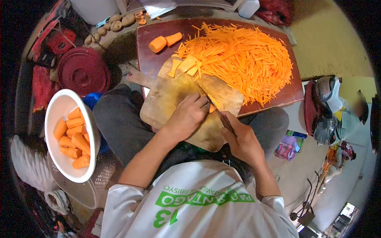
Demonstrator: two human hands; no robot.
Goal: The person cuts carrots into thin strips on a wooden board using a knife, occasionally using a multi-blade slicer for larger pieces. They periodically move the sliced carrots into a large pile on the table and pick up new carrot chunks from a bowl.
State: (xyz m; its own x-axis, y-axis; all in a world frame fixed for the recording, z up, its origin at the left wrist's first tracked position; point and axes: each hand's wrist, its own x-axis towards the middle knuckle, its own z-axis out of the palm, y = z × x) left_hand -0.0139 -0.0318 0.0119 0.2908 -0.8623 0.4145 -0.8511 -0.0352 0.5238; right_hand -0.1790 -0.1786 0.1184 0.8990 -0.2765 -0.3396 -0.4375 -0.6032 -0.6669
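While left hand is pinching carrot piece against wooden board, right hand is gripping knife, fist closed; carrot strips lying beyond.

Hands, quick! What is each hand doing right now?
Left hand: fingers curled down on a carrot piece on the cutting board.
Right hand: closed around the knife handle.
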